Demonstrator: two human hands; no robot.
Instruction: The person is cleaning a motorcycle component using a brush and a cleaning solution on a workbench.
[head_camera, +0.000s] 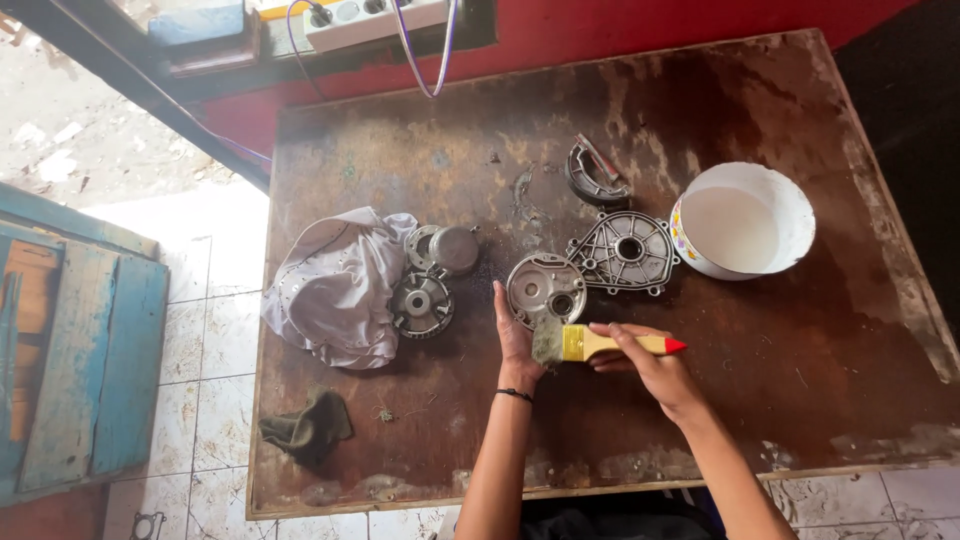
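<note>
Right hand (655, 368) grasps paintbrush (600, 344), bristles against flat, released left hand (514, 335); round metal cover (545, 290) just above bristles, white bowl (745, 222) beyond.

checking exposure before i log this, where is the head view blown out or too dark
Head view: the tiled floor beyond the table's left edge is overexposed by daylight; the white bowl interior glares; the top right corner is near black; the hands and paintbrush are evenly lit and sharp.

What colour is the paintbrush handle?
Yellow with a red tip, on the paintbrush in the right hand; seen in the head view.
</note>
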